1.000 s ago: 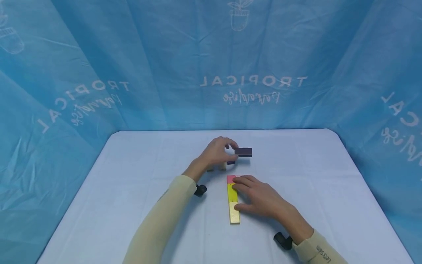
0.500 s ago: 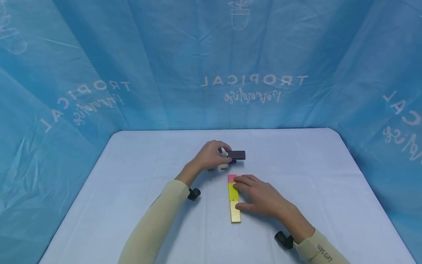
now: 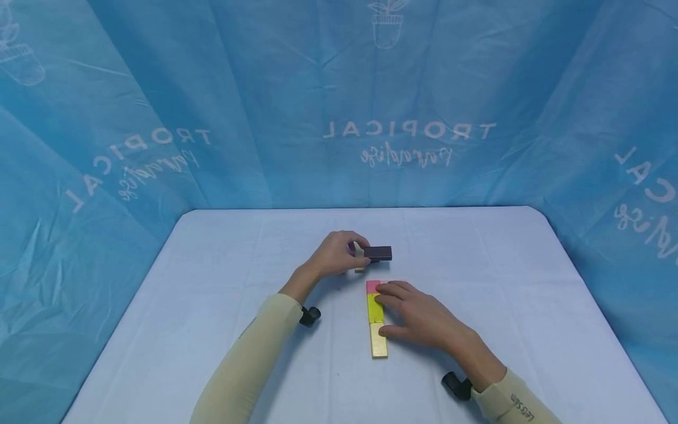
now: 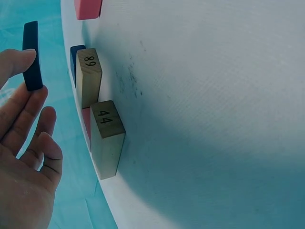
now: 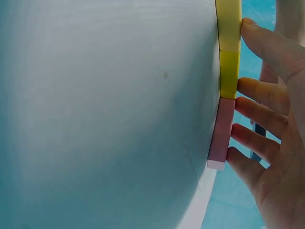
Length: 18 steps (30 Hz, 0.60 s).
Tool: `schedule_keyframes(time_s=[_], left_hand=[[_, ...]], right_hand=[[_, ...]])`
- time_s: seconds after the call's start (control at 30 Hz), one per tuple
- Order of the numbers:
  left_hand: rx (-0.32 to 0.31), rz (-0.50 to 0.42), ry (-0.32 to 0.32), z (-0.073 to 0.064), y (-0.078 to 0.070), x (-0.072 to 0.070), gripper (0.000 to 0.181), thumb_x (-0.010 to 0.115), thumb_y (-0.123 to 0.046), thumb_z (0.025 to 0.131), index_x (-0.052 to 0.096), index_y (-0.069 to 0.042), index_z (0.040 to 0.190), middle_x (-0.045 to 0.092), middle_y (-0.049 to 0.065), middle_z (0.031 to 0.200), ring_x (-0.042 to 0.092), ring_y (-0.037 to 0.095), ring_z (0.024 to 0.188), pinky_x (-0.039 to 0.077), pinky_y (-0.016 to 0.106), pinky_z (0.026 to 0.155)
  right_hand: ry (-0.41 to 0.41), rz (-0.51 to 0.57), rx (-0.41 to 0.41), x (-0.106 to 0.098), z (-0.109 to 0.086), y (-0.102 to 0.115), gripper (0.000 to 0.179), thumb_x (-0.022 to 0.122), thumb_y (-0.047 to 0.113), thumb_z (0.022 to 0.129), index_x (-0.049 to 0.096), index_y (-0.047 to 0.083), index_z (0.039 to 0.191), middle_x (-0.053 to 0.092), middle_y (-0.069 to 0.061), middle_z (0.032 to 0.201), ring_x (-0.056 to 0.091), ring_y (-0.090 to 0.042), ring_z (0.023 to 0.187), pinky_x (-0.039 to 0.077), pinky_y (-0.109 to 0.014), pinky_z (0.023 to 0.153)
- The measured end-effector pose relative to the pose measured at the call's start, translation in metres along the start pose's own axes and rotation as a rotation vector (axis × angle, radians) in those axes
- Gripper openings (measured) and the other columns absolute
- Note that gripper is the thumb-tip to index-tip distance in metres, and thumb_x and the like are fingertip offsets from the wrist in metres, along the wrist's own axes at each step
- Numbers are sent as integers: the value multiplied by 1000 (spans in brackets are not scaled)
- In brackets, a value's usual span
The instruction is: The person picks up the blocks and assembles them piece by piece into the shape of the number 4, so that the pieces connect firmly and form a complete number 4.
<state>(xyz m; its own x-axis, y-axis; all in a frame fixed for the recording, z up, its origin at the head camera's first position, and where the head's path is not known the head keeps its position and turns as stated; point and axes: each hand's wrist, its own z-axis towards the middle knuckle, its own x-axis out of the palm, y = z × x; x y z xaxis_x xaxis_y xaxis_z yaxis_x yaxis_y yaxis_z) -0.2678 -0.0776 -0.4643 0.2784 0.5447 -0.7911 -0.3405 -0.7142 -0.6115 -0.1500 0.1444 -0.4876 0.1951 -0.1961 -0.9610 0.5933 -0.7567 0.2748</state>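
My left hand pinches a dark block between thumb and fingers, over the far middle of the table. The same dark block stands on end in the left wrist view, the other fingers loosely bent. Beneath that hand are wooden blocks, one marked 44 and another numbered block, with a dark blue block partly hidden behind. My right hand has its fingertips on a straight row: a pink block, a bright yellow block and a pale yellow block.
A white cloth covers the table, with blue printed curtains behind and at both sides. In the left wrist view, a pink sliver shows between the wooden blocks, and the pink end of a block enters at the top.
My left hand has brought the dark block left and a little nearer, lower over the blocks beneath. The right hand stays in place on the coloured row.
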Motion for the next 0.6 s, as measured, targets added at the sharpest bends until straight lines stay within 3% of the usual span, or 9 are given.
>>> schedule_keyframes(time_s=[0.23,0.6], left_hand=[[-2,-16,2,-3,3,0,33,76,-35,78,69,-23,108,63,-3,98,55,13,82,50,27,60],[-12,-23,-51,-12,12,-1,34,80,-36,75,70,-23,105,63,-7,97,54,12,86,48,29,70]], right_hand=[[-12,-2,-1,0,-1,-1,68,63,62,82,55,23,137,41,6,146,32,-17,135,37,-42,104],[-6,4,1,-1,-1,-1,67,64,61,82,54,24,137,41,5,147,32,-18,135,40,-43,101]])
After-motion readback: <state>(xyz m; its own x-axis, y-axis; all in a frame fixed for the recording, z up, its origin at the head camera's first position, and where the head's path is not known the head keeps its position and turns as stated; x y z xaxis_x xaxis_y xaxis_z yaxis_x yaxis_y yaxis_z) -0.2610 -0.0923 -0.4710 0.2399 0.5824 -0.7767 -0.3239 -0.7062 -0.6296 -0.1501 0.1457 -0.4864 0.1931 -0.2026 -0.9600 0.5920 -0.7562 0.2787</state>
